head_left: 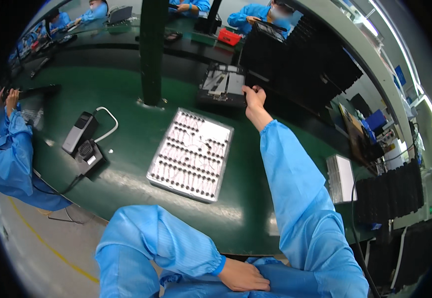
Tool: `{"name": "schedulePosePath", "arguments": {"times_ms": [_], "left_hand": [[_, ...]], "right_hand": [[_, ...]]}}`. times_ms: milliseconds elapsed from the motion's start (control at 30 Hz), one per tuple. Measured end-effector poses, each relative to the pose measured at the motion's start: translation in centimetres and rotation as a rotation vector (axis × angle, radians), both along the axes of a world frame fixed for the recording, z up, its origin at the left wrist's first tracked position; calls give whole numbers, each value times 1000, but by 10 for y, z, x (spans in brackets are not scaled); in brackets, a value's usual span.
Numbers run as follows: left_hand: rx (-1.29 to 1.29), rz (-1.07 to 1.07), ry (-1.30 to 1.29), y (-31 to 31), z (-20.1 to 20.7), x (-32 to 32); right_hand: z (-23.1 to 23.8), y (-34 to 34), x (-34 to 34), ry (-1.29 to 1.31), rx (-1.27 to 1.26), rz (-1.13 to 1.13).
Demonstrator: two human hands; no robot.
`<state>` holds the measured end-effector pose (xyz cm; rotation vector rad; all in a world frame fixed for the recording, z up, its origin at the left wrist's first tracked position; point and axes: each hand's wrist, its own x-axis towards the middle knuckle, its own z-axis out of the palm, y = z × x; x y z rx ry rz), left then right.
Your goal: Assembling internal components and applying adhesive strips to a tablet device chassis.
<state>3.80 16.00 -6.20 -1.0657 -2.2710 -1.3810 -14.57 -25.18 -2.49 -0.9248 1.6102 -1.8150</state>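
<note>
My right hand (256, 103) reaches far across the table. Its fingers are closed on the right edge of a black-framed electronic unit (235, 83) with grey and silver parts inside. My left hand (242, 276) lies on the blue smock at my lap, its fingers together and laid flat, with nothing visible in it. Between my arms and the unit stands a clear-rimmed white tray (185, 160). Rows of small black round parts with thin pale leads fill much of it.
On the green table (121, 186) sit a grey-black device (81, 131) and a black corded block (89, 157). A green post (151, 59) rises behind the tray. Black stacked trays (300, 59) stand at far right, a white stack (342, 179) nearer. A co-worker's blue sleeve (12, 154) is at left.
</note>
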Motion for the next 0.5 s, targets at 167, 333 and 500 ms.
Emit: {"name": "schedulePosePath", "arguments": {"times_ms": [167,333,500], "left_hand": [[-10,-76,-5,0,-10,-7],[-64,-78,-61,-4,0,1],[-136,-51,-107,-15,7,0]], "right_hand": [[-42,-25,1,229,72,-104],[-6,22,-13,538,129,227],[69,184,-79,947,-20,626]]}}
